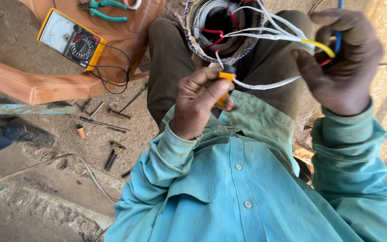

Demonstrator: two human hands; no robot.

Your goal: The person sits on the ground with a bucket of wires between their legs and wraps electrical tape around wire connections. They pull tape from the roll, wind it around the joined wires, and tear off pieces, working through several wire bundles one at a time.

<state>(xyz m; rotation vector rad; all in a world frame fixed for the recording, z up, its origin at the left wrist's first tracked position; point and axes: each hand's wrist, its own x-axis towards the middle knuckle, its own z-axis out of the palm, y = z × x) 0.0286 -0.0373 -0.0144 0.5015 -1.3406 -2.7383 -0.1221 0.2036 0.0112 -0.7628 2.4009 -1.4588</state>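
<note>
My left hand [196, 103] is closed around a small tool with a yellow handle [222, 89], its black tip touching a white sleeved wire [265, 84]. My right hand [343, 58] pinches a bundle of leads: white ones, a yellow sleeve [321, 46], a blue wire [338, 38] and a bit of red. The leads run back into a round motor stator [225, 27] with grey windings, resting between my knees in dark trousers.
An orange plastic chair [45, 85] at upper left carries a yellow analog multimeter [70, 39] with black leads and green-handled pliers [106, 10]. Nails, bolts and small tools [108, 121] lie on the dirt floor. Another person's shoe [19, 132] is at the left edge.
</note>
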